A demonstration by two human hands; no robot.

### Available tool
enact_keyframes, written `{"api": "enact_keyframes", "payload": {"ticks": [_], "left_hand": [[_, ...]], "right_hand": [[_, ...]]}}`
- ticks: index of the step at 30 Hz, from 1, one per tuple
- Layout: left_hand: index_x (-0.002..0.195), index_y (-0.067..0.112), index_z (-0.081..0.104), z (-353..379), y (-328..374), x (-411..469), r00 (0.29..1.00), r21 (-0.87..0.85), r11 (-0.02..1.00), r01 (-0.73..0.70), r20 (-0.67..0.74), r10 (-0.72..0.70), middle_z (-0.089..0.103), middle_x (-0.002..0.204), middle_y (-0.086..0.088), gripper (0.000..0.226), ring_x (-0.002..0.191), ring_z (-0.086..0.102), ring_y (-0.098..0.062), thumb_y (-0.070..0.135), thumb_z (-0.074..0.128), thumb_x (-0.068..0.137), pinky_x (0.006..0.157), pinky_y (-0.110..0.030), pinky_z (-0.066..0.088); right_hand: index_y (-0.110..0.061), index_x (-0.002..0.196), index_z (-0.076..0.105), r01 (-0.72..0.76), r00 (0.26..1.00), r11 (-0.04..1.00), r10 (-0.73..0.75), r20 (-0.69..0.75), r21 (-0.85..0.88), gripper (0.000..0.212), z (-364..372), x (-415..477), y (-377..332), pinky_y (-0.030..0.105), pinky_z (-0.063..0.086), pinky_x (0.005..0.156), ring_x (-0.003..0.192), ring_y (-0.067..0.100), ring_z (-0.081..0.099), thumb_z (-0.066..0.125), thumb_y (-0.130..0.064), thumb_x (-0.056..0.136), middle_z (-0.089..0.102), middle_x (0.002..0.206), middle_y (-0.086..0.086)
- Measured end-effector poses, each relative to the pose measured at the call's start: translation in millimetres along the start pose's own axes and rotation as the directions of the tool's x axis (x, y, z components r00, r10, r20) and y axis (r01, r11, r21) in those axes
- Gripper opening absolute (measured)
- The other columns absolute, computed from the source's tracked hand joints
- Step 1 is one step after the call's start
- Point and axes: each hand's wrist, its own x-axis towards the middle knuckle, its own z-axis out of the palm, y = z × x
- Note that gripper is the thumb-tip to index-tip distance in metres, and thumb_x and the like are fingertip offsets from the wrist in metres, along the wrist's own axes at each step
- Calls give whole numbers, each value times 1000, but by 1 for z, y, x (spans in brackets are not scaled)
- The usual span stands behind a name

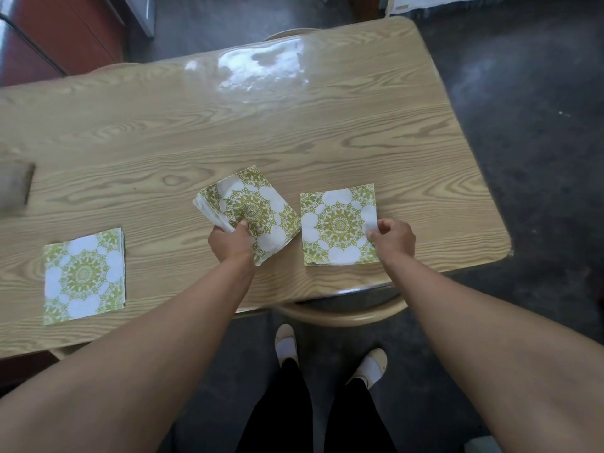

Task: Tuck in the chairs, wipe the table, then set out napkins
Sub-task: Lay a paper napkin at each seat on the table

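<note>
A light wood-grain table (pixel 294 132) fills the view. My left hand (pixel 230 243) grips a stack of green-and-white patterned napkins (pixel 251 207), tilted just above the table near its front edge. To the right of the stack, a single napkin (pixel 338 223) lies flat on the table, and my right hand (pixel 392 238) pinches its right edge. Another napkin (pixel 84 276) lies flat at the front left. A round wooden chair seat (pixel 343 313) shows under the table's front edge, tucked in.
A brownish blurred object (pixel 14 186) sits at the table's left edge. Another chair's rim (pixel 287 32) peeks from behind the far edge. A red-brown cabinet (pixel 49 34) stands at the back left. The dark floor lies to the right, and my feet are below.
</note>
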Motion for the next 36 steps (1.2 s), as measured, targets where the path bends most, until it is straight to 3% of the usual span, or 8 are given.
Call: {"api": "enact_keyframes", "payload": {"ticks": [5,9,13,17,23,27,31,36], "left_hand": [[92,16,58,0,2,0,1000,-34,999,18,-1,-18,62,78,3,11,63,58,-11,10,65,87,68,-27,46],[93,15,60,4,4,-3,998,-87,994,62,19,-61,64,81,3,12,77,63,-20,9,67,85,76,-30,51],[92,15,59,10,6,-7,996,-142,986,90,23,-88,62,79,4,13,75,62,-17,8,68,85,74,-29,50],[86,15,57,13,8,-9,996,-162,982,94,20,-92,61,75,6,13,67,60,-11,8,68,85,72,-28,50],[92,16,61,12,16,-8,998,-173,984,50,-14,-53,63,77,6,11,78,65,-19,10,68,85,79,-32,55],[78,21,57,13,19,-13,999,-200,979,49,-1,-50,63,77,7,17,69,62,-12,11,68,85,74,-31,53],[78,23,56,19,23,-28,997,-211,976,50,70,-36,63,79,7,19,72,62,-11,10,67,85,73,-29,49],[101,13,61,33,23,-64,934,-175,966,189,335,-122,70,96,-5,17,87,68,-25,7,67,86,72,-37,55]], "right_hand": [[-17,105,73,6,1000,1000,-7,-30,-11,20,-3,6,-8,35,53,86,92,23,69,69,-15,85,74,101,4],[-17,105,73,9,1000,1000,-9,-17,-19,21,-3,8,-11,33,53,83,92,23,69,69,-15,84,74,100,4],[-15,107,72,19,1000,1000,-19,-19,18,24,-3,8,-7,34,54,83,93,22,69,71,-16,83,74,102,5],[-15,116,69,34,999,998,-34,-8,50,37,-2,7,-8,32,53,87,99,20,68,74,-8,80,73,110,4],[-14,114,67,23,999,994,-20,-31,103,42,-4,6,-5,34,54,88,100,20,68,72,4,76,72,107,6],[-13,112,66,21,999,998,-19,-26,60,37,-7,4,-6,34,53,88,100,19,66,74,-2,78,70,111,6],[-20,111,66,44,999,998,-45,-27,-37,31,-16,-2,-11,43,51,93,111,27,59,73,-18,81,59,122,8],[-16,105,65,85,990,983,-102,96,164,24,-39,-15,-17,28,50,74,91,19,67,62,-35,91,71,106,5]]}}
